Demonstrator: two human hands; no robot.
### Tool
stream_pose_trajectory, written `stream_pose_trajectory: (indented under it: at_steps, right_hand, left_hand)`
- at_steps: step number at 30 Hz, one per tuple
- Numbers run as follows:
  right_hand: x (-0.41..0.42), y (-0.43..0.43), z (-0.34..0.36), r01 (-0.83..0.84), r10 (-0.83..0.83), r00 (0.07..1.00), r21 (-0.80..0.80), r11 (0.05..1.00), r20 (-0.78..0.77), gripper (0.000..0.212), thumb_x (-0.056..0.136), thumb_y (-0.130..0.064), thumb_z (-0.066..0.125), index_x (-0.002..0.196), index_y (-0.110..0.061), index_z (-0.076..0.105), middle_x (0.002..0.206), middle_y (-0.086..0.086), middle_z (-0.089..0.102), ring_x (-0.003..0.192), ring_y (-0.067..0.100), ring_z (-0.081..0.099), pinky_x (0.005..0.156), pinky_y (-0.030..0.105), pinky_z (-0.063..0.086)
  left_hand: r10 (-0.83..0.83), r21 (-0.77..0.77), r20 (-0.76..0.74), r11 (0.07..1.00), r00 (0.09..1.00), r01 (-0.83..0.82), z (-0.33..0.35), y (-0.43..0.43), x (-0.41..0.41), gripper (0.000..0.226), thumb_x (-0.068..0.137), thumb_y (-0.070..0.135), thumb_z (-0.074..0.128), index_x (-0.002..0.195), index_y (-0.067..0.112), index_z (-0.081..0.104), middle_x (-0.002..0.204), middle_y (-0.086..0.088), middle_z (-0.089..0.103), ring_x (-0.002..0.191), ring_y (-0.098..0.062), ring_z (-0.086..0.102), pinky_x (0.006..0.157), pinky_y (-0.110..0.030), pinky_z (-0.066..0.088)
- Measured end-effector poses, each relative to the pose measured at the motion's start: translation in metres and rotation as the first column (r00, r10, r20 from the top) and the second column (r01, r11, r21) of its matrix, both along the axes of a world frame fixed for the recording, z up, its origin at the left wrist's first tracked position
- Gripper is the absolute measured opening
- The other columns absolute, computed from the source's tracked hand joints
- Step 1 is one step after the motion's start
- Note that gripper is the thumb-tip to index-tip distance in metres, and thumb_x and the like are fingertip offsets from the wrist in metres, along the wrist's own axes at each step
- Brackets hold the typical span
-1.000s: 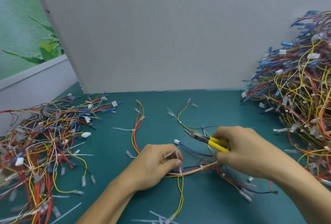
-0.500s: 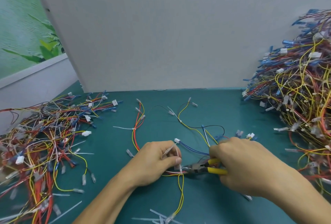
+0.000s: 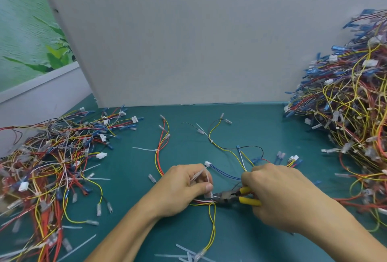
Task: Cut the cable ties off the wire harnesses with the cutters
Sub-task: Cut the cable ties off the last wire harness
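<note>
Tabletop (image 3: 240, 127): a big pile (image 3: 351, 104) sits at 3 o'clock, a flatter pile (image 3: 52, 157) at 9. At 6 o'clock, left hand (image 3: 182, 188) fingers pinch a harness (image 3: 201, 202) and its tie (image 3: 208, 182). Right hand (image 3: 280, 196) fingers curl round the cutters (image 3: 228, 196), whose tip seemingly meets the tie.

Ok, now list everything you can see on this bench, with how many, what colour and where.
wire harness: one, red, yellow and white wires, table centre
cutters: one, yellow handles, tip at the harness by the left thumb
low harness pile: one, mixed colours, table left
tall harness heap: one, mixed colours, table right
cut tie pieces: several, pale, near front edge
table: one, teal
panel: one, grey, upright behind the table
left hand: pinches the wire harness
right hand: grips the cutters
</note>
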State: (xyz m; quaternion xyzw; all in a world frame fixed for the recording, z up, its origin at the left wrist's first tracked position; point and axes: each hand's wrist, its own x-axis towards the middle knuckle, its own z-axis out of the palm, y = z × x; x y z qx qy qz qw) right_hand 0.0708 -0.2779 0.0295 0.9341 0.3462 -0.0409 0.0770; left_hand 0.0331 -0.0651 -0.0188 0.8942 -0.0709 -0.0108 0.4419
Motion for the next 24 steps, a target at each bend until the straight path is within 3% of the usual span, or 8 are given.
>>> stream_pose_trajectory:
  at_steps: [5, 9, 13, 17, 24]
  right_hand:
    - [-0.0011, 0.0006, 0.0009, 0.000, 0.000, 1.000, 0.008, 1.000, 0.000, 0.009, 0.084, -0.031, 0.049, 0.089, -0.026, 0.044, 0.088, -0.002, 0.042, 0.077, 0.028, 0.042, 0.061, 0.032, 0.035]
    - [-0.0002, 0.0013, 0.0018, -0.005, 0.006, 1.000, -0.010, 1.000, 0.020, 0.009, 0.085, -0.034, 0.049, 0.086, -0.025, 0.047, 0.082, -0.002, 0.041, 0.074, 0.028, 0.043, 0.049, 0.028, 0.025]
    - [0.0010, 0.0004, -0.0001, -0.009, 0.009, 1.000, -0.019, 1.000, 0.019, 0.010, 0.086, -0.034, 0.048, 0.084, -0.025, 0.045, 0.078, -0.001, 0.037, 0.074, 0.029, 0.042, 0.047, 0.027, 0.021]
    - [0.0022, 0.0012, -0.0034, -0.027, 0.027, 1.000, -0.029, 0.999, 0.012, 0.007, 0.085, -0.025, 0.048, 0.082, -0.024, 0.042, 0.082, 0.001, 0.039, 0.074, 0.030, 0.041, 0.047, 0.027, 0.020]
    - [0.0027, 0.0023, -0.0053, -0.042, 0.045, 0.998, -0.050, 0.998, 0.050, 0.009, 0.083, -0.019, 0.049, 0.080, -0.022, 0.041, 0.081, 0.001, 0.039, 0.073, 0.029, 0.040, 0.046, 0.028, 0.018]
  left_hand:
    - [0.001, -0.025, -0.010, 1.000, 1.000, -0.001, -0.0006, 0.0007, 0.0001, 0.007, 0.087, 0.021, 0.061, 0.080, 0.021, 0.063, 0.076, 0.003, 0.072, 0.071, -0.029, 0.061, 0.069, -0.038, 0.049]
    - [0.008, -0.042, -0.012, 0.999, 1.000, -0.008, 0.0001, 0.0002, -0.0005, 0.007, 0.084, 0.025, 0.061, 0.079, 0.020, 0.064, 0.076, 0.000, 0.072, 0.073, -0.029, 0.062, 0.070, -0.039, 0.049]
    - [0.008, -0.043, -0.015, 0.999, 1.000, -0.008, 0.0000, -0.0004, 0.0006, 0.007, 0.085, 0.021, 0.062, 0.079, 0.019, 0.064, 0.076, -0.001, 0.072, 0.075, -0.028, 0.063, 0.072, -0.039, 0.050]
    - [0.011, -0.034, -0.014, 0.999, 1.000, -0.012, -0.0009, 0.0000, -0.0001, 0.011, 0.087, 0.014, 0.063, 0.078, 0.020, 0.064, 0.076, 0.000, 0.072, 0.072, -0.021, 0.064, 0.071, -0.033, 0.049]
    - [0.006, -0.028, -0.011, 1.000, 1.000, -0.007, -0.0006, -0.0012, 0.0003, 0.010, 0.086, 0.018, 0.062, 0.077, 0.022, 0.064, 0.075, 0.000, 0.071, 0.073, -0.027, 0.062, 0.069, -0.036, 0.049]
